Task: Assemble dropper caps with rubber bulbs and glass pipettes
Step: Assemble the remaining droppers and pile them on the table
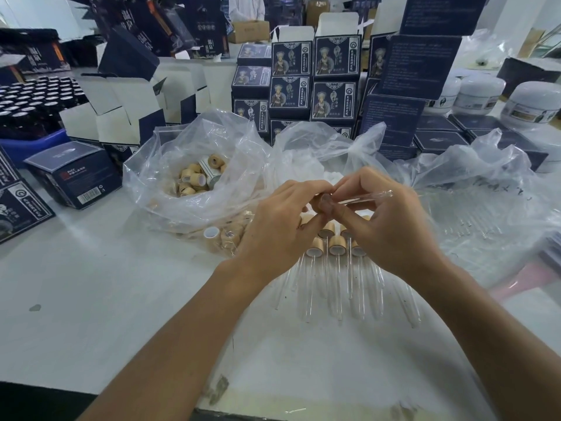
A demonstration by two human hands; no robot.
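A dropper cap (324, 204) was pinched at frame centre by the left hand (280, 229), while a glass pipette (368, 198) pointing toward 2 o'clock was gripped by the right hand (387, 226), above finished droppers (335, 247) laid at 6 o'clock on the table (106, 299).

Bench (91, 299) open from 7 to 9 o'clock of the hands. Finished droppers (334, 268) lie at 6. Cap bag (194, 183) blocks 10–11, stacked boxes (312, 83) 12, pipette bag (485, 208) 2–3.
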